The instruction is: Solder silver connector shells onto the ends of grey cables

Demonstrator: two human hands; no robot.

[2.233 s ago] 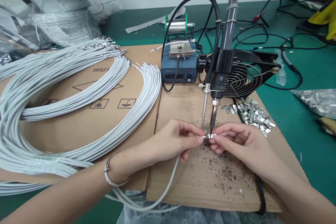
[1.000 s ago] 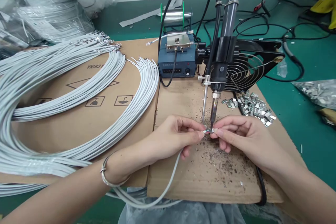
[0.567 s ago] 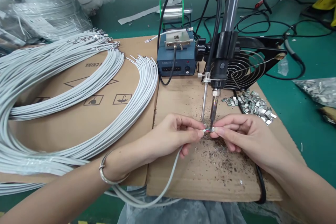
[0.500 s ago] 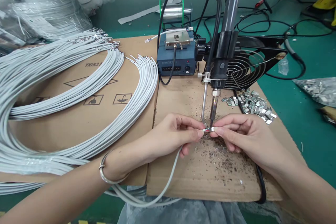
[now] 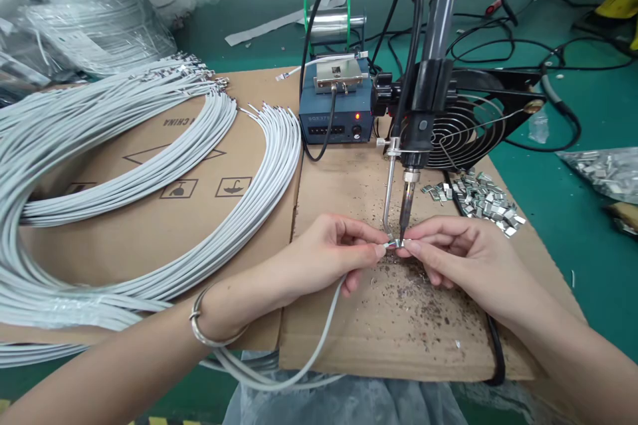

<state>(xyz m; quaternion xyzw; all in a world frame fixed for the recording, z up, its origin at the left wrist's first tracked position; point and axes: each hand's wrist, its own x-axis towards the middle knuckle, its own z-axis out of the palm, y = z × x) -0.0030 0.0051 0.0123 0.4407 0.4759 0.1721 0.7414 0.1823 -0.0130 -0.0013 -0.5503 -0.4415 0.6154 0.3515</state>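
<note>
Little has moved: left hand (image 5: 323,259) pinches white wire (image 5: 319,345), right hand (image 5: 463,259) pinches metal clip (image 5: 405,242), steadied under fixed soldering iron (image 5: 406,209).

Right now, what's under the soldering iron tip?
A small metal clip and a white cable end, pinched between left hand and right hand. Fingers hide the joint itself.

You get one view, from the camera on your head: it looks forward and down, close over the cardboard (image 5: 379,339), reaching back to the fan (image 5: 468,136) and wall.
</note>
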